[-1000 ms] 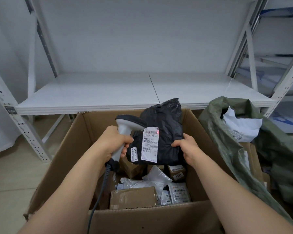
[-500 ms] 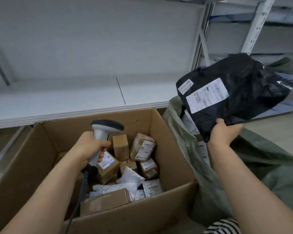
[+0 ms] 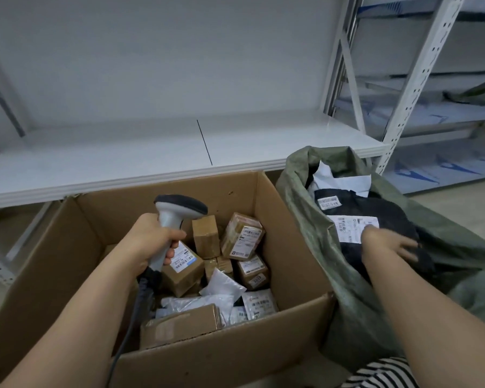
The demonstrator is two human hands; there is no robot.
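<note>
Cardboard box: near left, open-topped, holding small cartons; its walls hem in any reach.
Left hand: clamped round the barcode scanner, head above the cartons.
Green sack: right, against the box, mouth wide.
Black mailer: in the sack's mouth, label up; I judge it is being stowed.
Right hand: fingers spread flat on it, gripping nothing.
Next: lift clear of the sack's rim, cross the box's right wall, take a carton.
Room: free above the box; the white shelf edge bounds the far side.

Black parcel lowered into green sack; right hand now seemingly resting loosely on it.
</note>
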